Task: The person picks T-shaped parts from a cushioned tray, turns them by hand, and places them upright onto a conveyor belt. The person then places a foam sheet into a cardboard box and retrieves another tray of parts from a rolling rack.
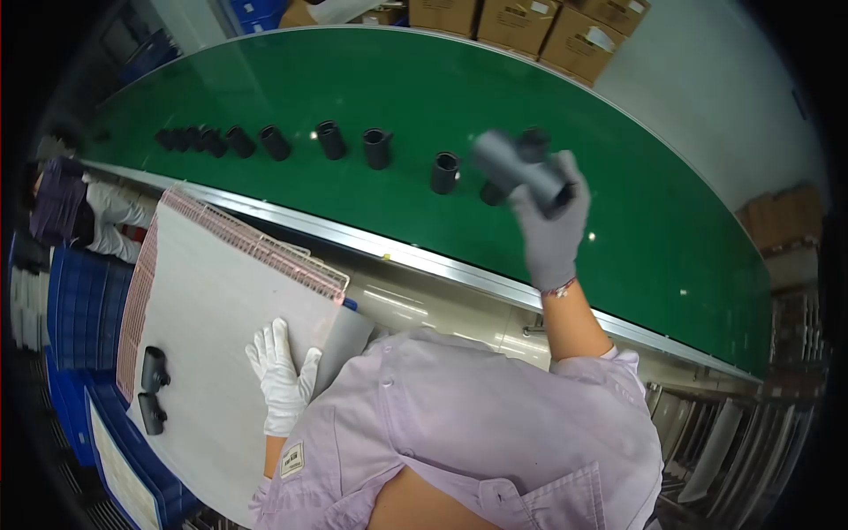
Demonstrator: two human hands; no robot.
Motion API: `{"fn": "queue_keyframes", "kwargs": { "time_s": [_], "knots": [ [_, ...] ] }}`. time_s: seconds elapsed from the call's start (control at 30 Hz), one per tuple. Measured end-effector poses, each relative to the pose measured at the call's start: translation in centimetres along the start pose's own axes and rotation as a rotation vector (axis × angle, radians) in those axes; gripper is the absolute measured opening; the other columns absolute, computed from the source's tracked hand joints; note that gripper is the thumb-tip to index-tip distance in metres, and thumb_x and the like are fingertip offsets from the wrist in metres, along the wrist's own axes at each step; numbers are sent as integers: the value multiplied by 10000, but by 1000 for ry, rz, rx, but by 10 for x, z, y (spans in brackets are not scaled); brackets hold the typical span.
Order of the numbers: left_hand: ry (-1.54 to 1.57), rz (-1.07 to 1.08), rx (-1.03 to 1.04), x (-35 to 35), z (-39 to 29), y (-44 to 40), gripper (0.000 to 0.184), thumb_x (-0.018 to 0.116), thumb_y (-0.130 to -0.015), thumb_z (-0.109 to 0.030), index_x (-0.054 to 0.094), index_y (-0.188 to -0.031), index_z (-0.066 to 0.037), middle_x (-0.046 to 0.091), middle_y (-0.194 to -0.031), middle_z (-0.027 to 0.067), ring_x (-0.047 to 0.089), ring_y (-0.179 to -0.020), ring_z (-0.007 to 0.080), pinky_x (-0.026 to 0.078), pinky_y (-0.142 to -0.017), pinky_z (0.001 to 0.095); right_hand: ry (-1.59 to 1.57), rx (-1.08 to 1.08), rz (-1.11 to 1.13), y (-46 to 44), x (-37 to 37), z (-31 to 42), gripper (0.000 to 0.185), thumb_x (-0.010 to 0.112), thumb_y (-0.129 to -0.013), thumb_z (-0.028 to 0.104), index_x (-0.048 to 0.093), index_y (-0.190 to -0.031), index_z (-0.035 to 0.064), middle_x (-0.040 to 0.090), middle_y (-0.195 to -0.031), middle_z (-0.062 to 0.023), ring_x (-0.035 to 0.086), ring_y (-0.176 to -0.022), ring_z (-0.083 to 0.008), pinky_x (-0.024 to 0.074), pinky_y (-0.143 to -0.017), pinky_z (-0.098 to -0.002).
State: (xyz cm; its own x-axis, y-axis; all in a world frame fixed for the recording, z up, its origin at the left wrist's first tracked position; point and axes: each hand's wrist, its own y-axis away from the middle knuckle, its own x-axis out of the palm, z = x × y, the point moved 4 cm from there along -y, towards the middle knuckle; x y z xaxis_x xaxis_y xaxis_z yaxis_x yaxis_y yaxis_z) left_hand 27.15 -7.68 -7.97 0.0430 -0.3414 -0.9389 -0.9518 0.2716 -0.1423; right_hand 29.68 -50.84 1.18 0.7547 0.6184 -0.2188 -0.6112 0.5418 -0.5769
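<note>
- two black fittings [154, 371] lie on grey sheet [221, 300]
- fitting row [376, 150] left on green table [442, 97]
- right hand [555, 230]: fingers wrap raised fitting [523, 168]
- left hand [281, 374]: fingers spread, empty

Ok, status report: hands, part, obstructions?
Right hand gripping dark tube over green table. Left hand open over pale sheet. Possible obstruction: black cylinders standing nearby.

The held dark fitting [519, 170] seems blurred, and the cardboard boxes [517, 19] are cut off above.
</note>
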Motion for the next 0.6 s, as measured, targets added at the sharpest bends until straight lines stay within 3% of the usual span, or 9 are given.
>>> {"fn": "queue_keyframes", "kwargs": {
  "time_s": [0.03, 0.1, 0.17, 0.3, 0.37, 0.43, 0.47, 0.5, 0.6],
  "knots": [
    [-80, 20, -49, 5, 4, -1, 815, 722, -799, -339, 333, -1437, -13, 412, -1411, 242, 314, -1346, 428, 148, -1135, 541, -128, 91, -183, -20, -26, -13, 729, 785, -772, 127, 367, -1347, -34, 413, -1346, -204, 501, -1196, -274, 449, -996, -360],
    [-83, 32, -48, 6, 3, -2, 791, 713, -810, -330, 342, -1438, -25, 408, -1426, 220, 304, -1359, 418, 138, -1140, 539, 305, 68, -360, -46, -95, -94, 634, 781, -774, 159, 463, -1265, -86, 505, -1254, -223, 553, -1128, -278, 456, -974, -355],
    [-94, 26, -77, 7, 4, -4, 767, 703, -820, -320, 351, -1440, -38, 405, -1442, 198, 293, -1372, 408, 128, -1144, 537, 815, 322, -226, -48, -141, -149, 667, 794, -706, 298, 544, -1241, -12, 588, -1172, -231, 562, -1118, -358, 446, -975, -403],
    [-119, 39, -67, -2, -7, -8, 760, 697, -808, -352, 376, -1414, -24, 433, -1402, 218, 332, -1330, 431, 152, -1131, 544, 1016, 534, 17, -28, -161, -225, 576, 769, -699, 336, 599, -1176, 62, 644, -1106, -202, 629, -1020, -364, 499, -896, -425],
    [-113, 75, -91, -11, -17, -10, 728, 681, -812, -350, 393, -1393, -20, 447, -1378, 213, 350, -1302, 433, 171, -1117, 550, 982, 442, 44, -17, -165, -258, 480, 755, -709, 325, 615, -1091, 70, 681, -1002, -182, 659, -938, -358, 516, -840, -421],
    [-63, 141, -143, -34, -30, -22, 684, 659, -808, -369, 420, -1344, -16, 482, -1293, 218, 391, -1227, 434, 226, -1076, 549, 945, 495, 154, -19, -163, -263, 616, 765, -710, 379, 572, -1201, 62, 664, -1081, -195, 642, -1003, -365, 507, -881, -429],
    [-98, 20, -90, -30, -22, -16, 664, 664, -794, -378, 442, -1307, -20, 496, -1249, 233, 409, -1195, 434, 251, -1051, 545, 1035, 528, 223, -24, -169, -278, 740, 760, -712, 429, 509, -1284, 33, 637, -1133, -215, 620, -1040, -385, 498, -908, -447],
    [23, 156, -148, -40, -20, -21, 676, 664, -792, -392, 437, -1313, -25, 492, -1258, 241, 407, -1204, 429, 240, -1062, 541, 1184, 518, 213, -31, -169, -277, 808, 747, -715, 469, 467, -1315, 4, 582, -1221, -233, 582, -1103, -388, 477, -941, -461],
    [60, -109, -42, -37, 1, -7, 740, 691, -799, -416, 419, -1342, 6, 457, -1300, 254, 402, -1232, 446, 254, -1077, 544, 1270, 384, 178, -53, -150, -247, 804, 710, -740, 528, 458, -1313, 24, 509, -1304, -178, 508, -1194, -349, 454, -977, -438]
  ]
}}
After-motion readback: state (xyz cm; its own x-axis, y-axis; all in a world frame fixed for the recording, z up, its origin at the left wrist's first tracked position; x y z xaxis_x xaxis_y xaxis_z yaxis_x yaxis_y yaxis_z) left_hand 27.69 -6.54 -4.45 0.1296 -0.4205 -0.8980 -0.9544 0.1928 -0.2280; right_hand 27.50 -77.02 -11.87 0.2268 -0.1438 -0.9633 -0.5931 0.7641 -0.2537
